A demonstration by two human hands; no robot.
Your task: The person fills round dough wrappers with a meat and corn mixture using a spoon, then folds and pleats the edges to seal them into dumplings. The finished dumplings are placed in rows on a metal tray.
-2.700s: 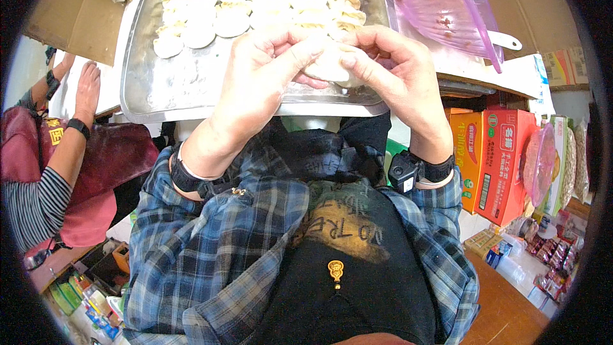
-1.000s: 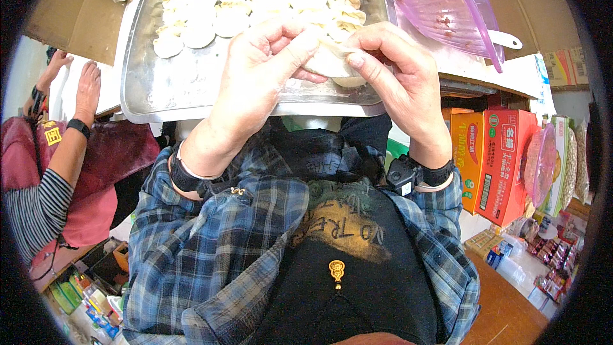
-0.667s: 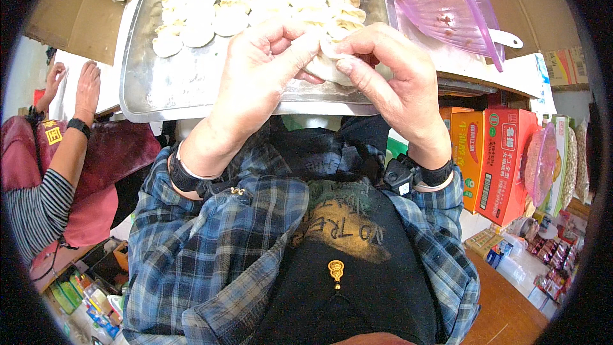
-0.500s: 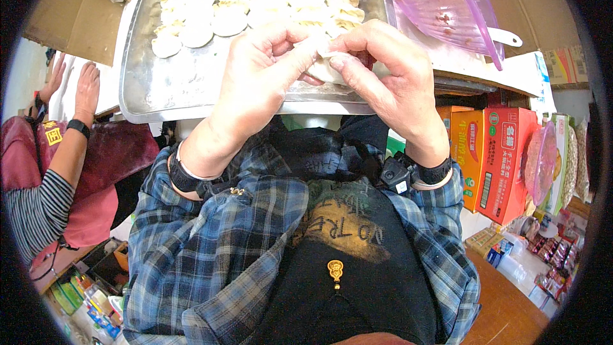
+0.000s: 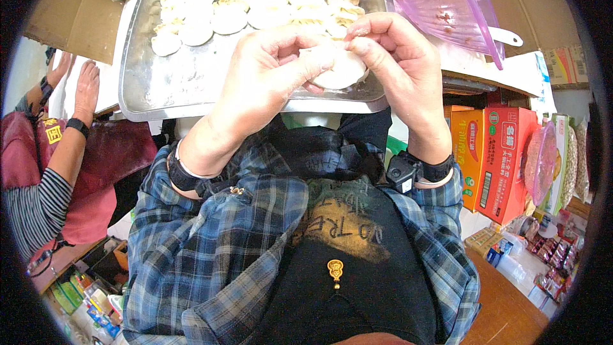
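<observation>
Between my two hands, over the near edge of a metal tray [image 5: 147, 92], is a pale dumpling [image 5: 343, 71]. My left hand [image 5: 271, 67] pinches it from the left, thumb lying on its face and fingers behind. At its upper right edge, my right hand [image 5: 402, 57] is closed with thumb and forefinger pressed on the dough. What lies inside the wrapper is hidden. Beyond my hands, rows of pleated dumplings [image 5: 230, 18] lie on the tray, those at the middle washed out by bright light.
A purple plastic basin [image 5: 437, 9] with bits of filling and a white-handled utensil [image 5: 506, 37] stands at the right. Red and orange cartons [image 5: 507, 163] sit below the table's right side. At the left, another person's hand [image 5: 87, 89] rests on a white surface.
My right hand has shifted slightly up and right along the dumpling's edge, so more of its round face shows. The left hand stays nearly in place.
</observation>
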